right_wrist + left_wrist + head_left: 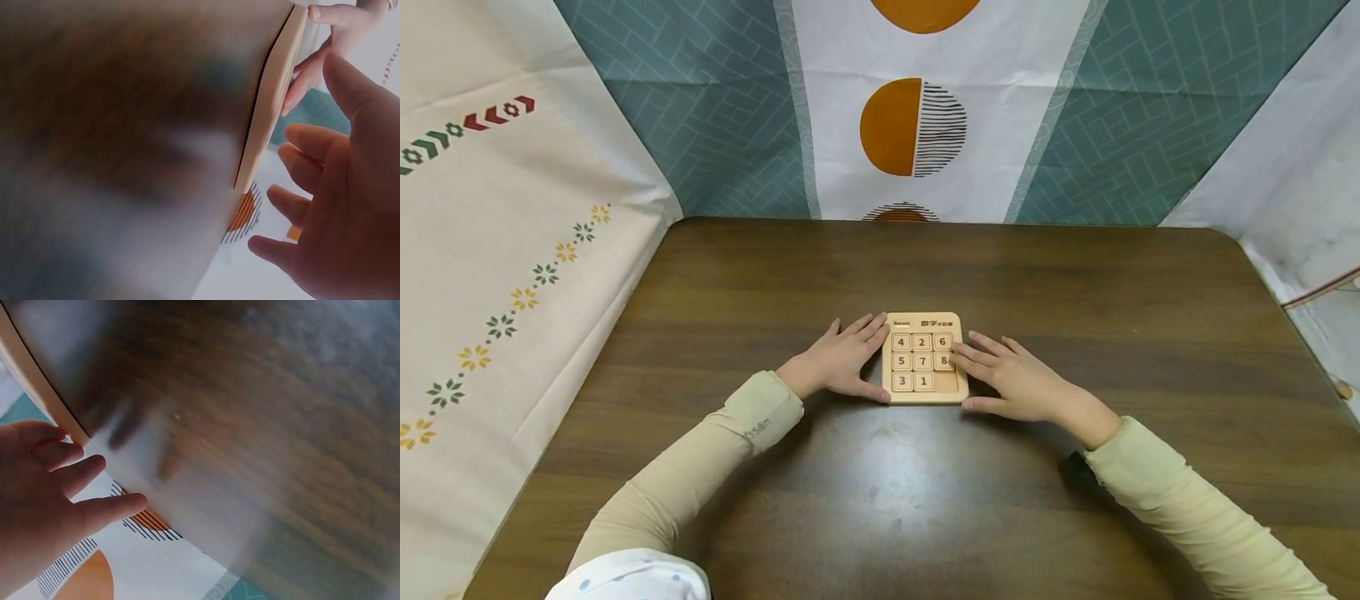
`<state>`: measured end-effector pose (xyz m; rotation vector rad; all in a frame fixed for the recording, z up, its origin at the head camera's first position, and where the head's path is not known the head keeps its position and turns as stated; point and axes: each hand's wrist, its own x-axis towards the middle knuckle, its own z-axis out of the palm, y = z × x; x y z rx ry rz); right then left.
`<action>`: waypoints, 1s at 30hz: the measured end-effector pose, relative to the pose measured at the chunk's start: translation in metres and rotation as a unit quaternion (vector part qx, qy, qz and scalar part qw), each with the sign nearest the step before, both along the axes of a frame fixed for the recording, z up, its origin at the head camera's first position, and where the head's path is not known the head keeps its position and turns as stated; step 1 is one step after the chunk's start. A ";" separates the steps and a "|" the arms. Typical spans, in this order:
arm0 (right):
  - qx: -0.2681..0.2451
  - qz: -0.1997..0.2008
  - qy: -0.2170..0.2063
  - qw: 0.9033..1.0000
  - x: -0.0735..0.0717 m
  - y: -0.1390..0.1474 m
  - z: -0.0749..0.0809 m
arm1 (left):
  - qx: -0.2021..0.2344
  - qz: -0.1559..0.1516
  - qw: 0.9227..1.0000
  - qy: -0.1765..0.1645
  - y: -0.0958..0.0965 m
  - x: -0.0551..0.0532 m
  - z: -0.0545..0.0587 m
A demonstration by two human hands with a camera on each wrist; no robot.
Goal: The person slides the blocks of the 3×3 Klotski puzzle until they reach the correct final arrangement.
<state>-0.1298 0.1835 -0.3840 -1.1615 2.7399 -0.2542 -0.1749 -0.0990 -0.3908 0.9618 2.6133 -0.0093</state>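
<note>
Number puzzle (922, 371) flat on the table (820, 275), between the hands. Left hand (844, 360): fingers and thumb spread, tips at its left edge. Right hand (1018, 383): fingers spread, one tip at the 8 tile (942, 362).

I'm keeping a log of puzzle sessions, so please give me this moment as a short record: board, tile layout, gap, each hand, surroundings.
Board: wooden number puzzle, flat on the brown table
Tiles: 4 2 6 / 5 7 8 / 3 1, top row first
Gap: bottom-right slot
Left hand: thumb and fingers spread along the board's left edge
Right hand: fingertips over the right edge, by the 8 tile; pressure on it can't be told
Backdrop: patterned cloth beyond the table
</note>
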 end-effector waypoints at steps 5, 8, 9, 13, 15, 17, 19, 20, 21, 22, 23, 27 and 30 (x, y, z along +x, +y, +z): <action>0.007 0.004 -0.012 1.000 0.001 -0.004 -0.001 | 0.006 0.004 1.000 -0.007 0.001 0.000 0.001; 0.005 0.007 -0.013 1.000 0.001 -0.007 -0.001 | 0.008 0.006 1.000 -0.009 0.002 0.000 0.001; 0.005 0.008 -0.012 1.000 0.000 -0.007 -0.002 | 0.007 0.006 1.000 -0.011 0.002 0.000 0.001; 0.005 0.009 -0.012 1.000 0.000 -0.008 -0.003 | 0.003 0.013 1.000 -0.020 0.004 0.000 0.003; 0.007 0.007 -0.013 1.000 0.000 -0.008 -0.004 | 0.001 0.015 1.000 -0.022 0.005 0.000 0.003; 0.009 0.005 -0.016 1.000 0.000 -0.008 -0.004 | 0.001 0.017 1.000 -0.024 0.005 -0.001 0.004; 0.009 0.003 -0.019 1.000 0.001 -0.008 -0.003 | 0.000 0.018 1.000 -0.024 0.006 -0.001 0.003; 0.009 0.004 -0.020 1.000 0.001 -0.008 -0.003 | 0.000 0.018 1.000 -0.024 0.006 -0.001 0.003; 0.008 0.004 -0.020 1.000 0.001 -0.008 -0.003 | -0.001 0.019 1.000 -0.025 0.006 -0.001 0.003; 0.006 0.005 -0.021 1.000 0.002 -0.008 -0.003 | 0.001 0.020 0.999 -0.025 0.006 0.000 0.003; 0.006 0.006 -0.020 1.000 0.002 -0.008 -0.003 | 0.002 0.021 0.999 -0.026 0.006 0.000 0.003; 0.003 0.011 -0.013 1.000 0.004 -0.007 -0.003 | 0.005 0.023 0.999 -0.027 0.005 0.001 0.004; 0.003 0.015 -0.012 1.000 0.006 -0.007 -0.004 | 0.005 0.022 0.999 -0.028 0.006 0.001 0.005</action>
